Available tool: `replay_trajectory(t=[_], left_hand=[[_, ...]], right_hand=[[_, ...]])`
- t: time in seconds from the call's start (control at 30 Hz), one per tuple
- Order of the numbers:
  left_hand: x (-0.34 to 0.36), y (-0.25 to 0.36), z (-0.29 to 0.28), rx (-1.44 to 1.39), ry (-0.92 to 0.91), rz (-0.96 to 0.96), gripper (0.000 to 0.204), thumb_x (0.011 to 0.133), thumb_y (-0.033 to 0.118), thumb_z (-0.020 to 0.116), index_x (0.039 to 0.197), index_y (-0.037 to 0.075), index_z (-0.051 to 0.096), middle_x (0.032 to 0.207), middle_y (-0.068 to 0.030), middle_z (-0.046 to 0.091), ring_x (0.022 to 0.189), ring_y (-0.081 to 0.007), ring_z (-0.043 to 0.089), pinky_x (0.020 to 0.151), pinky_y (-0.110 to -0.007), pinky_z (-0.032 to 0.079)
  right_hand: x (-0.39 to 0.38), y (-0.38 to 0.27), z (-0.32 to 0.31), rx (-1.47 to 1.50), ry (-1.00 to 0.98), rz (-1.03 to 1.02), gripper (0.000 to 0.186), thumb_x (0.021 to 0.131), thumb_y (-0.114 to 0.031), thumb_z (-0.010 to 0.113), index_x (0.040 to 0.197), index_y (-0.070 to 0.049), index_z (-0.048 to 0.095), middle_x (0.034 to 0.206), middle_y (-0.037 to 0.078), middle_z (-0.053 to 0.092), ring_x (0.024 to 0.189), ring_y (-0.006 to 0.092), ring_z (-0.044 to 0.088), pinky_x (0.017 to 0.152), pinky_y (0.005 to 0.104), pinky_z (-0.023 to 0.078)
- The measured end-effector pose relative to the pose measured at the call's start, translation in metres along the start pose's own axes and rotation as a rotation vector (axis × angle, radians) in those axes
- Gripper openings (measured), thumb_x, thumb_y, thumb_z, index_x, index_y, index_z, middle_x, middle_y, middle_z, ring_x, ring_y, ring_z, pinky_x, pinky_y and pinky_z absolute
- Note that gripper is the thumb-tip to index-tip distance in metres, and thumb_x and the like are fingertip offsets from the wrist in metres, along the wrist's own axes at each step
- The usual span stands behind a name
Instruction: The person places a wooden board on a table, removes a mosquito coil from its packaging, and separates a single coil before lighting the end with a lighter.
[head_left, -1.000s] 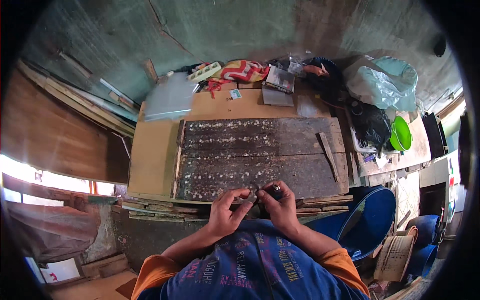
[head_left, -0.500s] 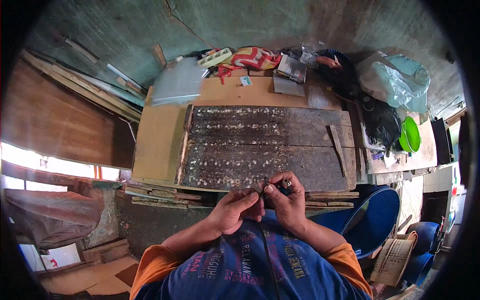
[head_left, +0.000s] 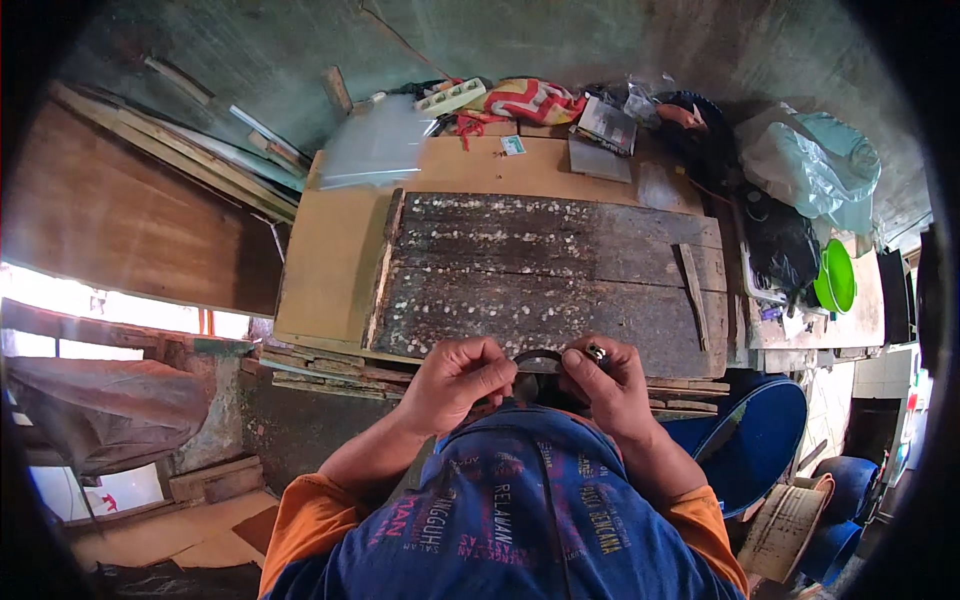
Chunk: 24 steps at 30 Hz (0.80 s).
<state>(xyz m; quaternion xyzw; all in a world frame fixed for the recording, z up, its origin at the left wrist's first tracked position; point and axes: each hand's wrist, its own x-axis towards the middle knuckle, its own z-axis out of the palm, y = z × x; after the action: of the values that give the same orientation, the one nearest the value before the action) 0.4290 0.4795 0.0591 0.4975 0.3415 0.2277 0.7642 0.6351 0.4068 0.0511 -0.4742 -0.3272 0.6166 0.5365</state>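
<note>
A short dark, curved band or cord (head_left: 538, 354) arches between my two hands, in front of my chest. My left hand (head_left: 458, 382) pinches one end with thumb and forefinger. At the other end my right hand (head_left: 610, 388) grips it, the thumb lying over the curled fingers. A small shiny metal piece (head_left: 597, 353) shows at the right hand's fingers; whether it is a ring or a held part I cannot tell. Just beyond the hands lies a dark board (head_left: 640, 330) dotted with rows of whitish spots.
On the board's right rests a thin wood strip (head_left: 692, 295). The tan tabletop (head_left: 330, 260) carries plastic sheets (head_left: 375, 150), a patterned cloth (head_left: 535, 102) and a small card (head_left: 512, 145) farther back. At right are a green basin (head_left: 836, 277), a plastic bag (head_left: 815, 165) and a blue drum (head_left: 765, 450).
My hands have moved apart, the left one leftward and the right one rightward. The dark band now shows stretched in an arc between them. The whole view has shifted slightly.
</note>
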Motion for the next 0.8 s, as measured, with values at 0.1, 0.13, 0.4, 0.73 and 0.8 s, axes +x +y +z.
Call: replay_trajectory(t=[0.1,0.13,0.4,0.73,0.8], left_hand=[[-0.003,-0.001,0.002,-0.139,0.076,0.031,0.029,0.098,0.027,0.051,0.085,0.003,0.061,0.075,-0.0035,0.062,0.068,-0.0081,0.056,0.061,-0.023,0.044],[-0.005,-0.002,0.002,-0.233,0.123,0.032,0.033,0.099,0.03,0.049,0.086,0.002,0.062,0.075,-0.0042,0.062,0.068,-0.0096,0.057,0.062,-0.024,0.045],[-0.015,-0.009,-0.001,-0.18,0.108,0.172,0.033,0.097,0.03,0.048,0.093,-0.001,0.059,0.08,-0.0097,0.063,0.07,-0.0171,0.061,0.063,-0.03,0.049],[0.002,-0.012,0.006,0.295,0.018,0.431,0.028,0.096,0.01,0.049,0.123,0.003,0.055,0.122,-0.0117,0.058,0.111,-0.0189,0.055,0.096,-0.032,0.042],[0.005,-0.011,0.013,0.349,-0.005,0.479,0.023,0.096,0.009,0.049,0.117,0.005,0.057,0.119,-0.0134,0.058,0.104,-0.0172,0.059,0.09,-0.031,0.046]], right_hand=[[-0.002,-0.005,0.004,-0.027,0.081,-0.044,0.018,0.091,-0.018,0.062,0.081,-0.004,0.061,0.066,-0.002,0.055,0.054,0.0035,0.046,0.047,0.0184,0.033],[-0.003,-0.006,0.002,0.005,0.089,-0.027,0.017,0.092,-0.017,0.061,0.081,-0.003,0.062,0.067,-0.002,0.057,0.057,0.0035,0.047,0.05,0.0196,0.036],[-0.001,0.002,0.004,0.051,0.077,-0.077,0.017,0.093,-0.015,0.06,0.082,-0.003,0.062,0.066,-0.001,0.059,0.056,0.002,0.044,0.049,0.0199,0.034],[0.0,0.001,0.02,0.422,-0.063,0.344,0.021,0.094,-0.024,0.058,0.084,-0.007,0.062,0.065,-0.001,0.057,0.052,0.005,0.047,0.045,0.0196,0.033],[0.0,0.013,0.025,0.449,-0.075,0.335,0.021,0.094,-0.025,0.058,0.085,-0.006,0.062,0.066,-0.001,0.057,0.052,0.0053,0.048,0.045,0.0198,0.033]])
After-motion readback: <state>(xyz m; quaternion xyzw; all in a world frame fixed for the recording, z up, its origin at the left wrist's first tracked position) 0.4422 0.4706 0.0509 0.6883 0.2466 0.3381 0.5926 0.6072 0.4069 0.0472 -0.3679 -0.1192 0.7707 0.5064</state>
